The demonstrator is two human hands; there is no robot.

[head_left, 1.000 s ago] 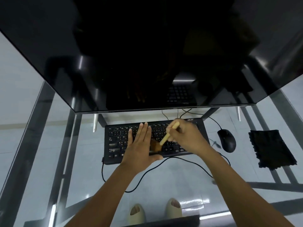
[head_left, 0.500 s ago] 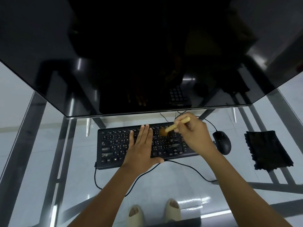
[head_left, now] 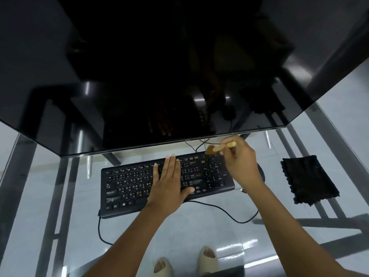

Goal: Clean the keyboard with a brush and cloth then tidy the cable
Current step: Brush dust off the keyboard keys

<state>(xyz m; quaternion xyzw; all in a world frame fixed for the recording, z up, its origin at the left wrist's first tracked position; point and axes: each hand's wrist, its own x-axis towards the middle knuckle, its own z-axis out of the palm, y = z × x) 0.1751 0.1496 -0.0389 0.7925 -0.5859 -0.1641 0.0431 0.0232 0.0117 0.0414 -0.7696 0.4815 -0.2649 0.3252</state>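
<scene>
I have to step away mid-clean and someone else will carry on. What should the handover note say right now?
Left hand: flat on the middle of the keyboard, steadying it.
Right hand: grips the brush, bristles at the keyboard's far right edge.
Cloth: lies untouched on the glass desk, right of the keyboard.
Cable: loose, looping in front of the keyboard.
Done: brushing under way.
Left: finish brushing, wipe with the cloth, tidy the cable.

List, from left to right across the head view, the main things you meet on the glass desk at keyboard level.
Keyboard → left hand flat on the keys → brush gripped by the right hand → black cloth.
</scene>
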